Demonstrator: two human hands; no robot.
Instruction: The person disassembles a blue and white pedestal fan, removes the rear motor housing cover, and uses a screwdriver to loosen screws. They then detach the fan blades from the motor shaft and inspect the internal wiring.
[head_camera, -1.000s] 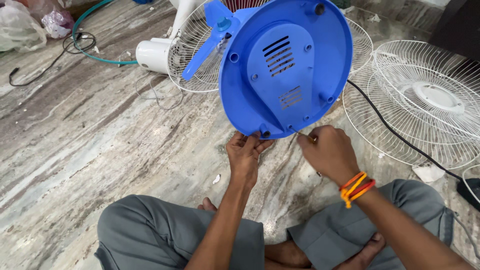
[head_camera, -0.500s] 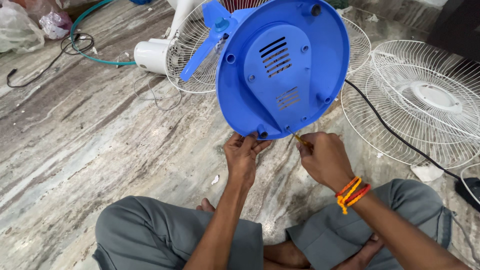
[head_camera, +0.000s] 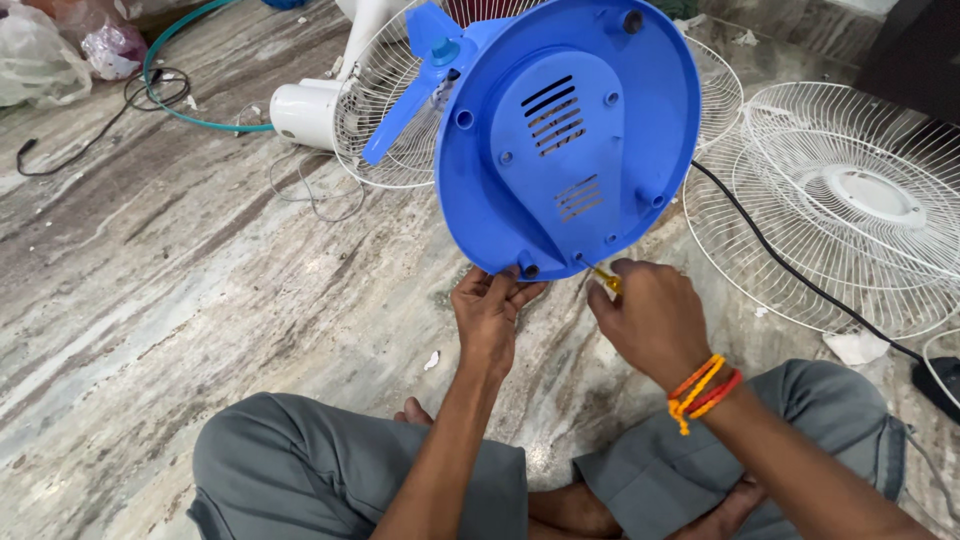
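Little had shifted since half a second before: both hands remained at the lower rim of the blue fan base (head_camera: 570, 140), the right one drawn slightly closer to the edge. Left hand (head_camera: 490, 310): fingers curled narrow, gripping the bottom edge of the base from below, thumb against the rim. Right hand (head_camera: 650, 320): closed around one yellow-handled screwdriver (head_camera: 603, 277), its tip set against a screw point near the base's lower edge; one orange-and-red thread band (head_camera: 703, 388) sat on that wrist. The base stood tilted upright above the person's crossed legs in grey trousers (head_camera: 330, 470), underside facing the camera, with two groups of vent slots. Behind it lay one white fan motor housing (head_camera: 305, 112) and one white wire guard (head_camera: 385, 110), partly hidden by one blue blade (head_camera: 405, 100). A second white wire guard (head_camera: 850, 200) lay flat to the right, with one black cable (head_camera: 790, 275) crossing its edge. One green hose (head_camera: 165, 85) curved at the upper left on the marbled stone floor (head_camera: 180, 300).
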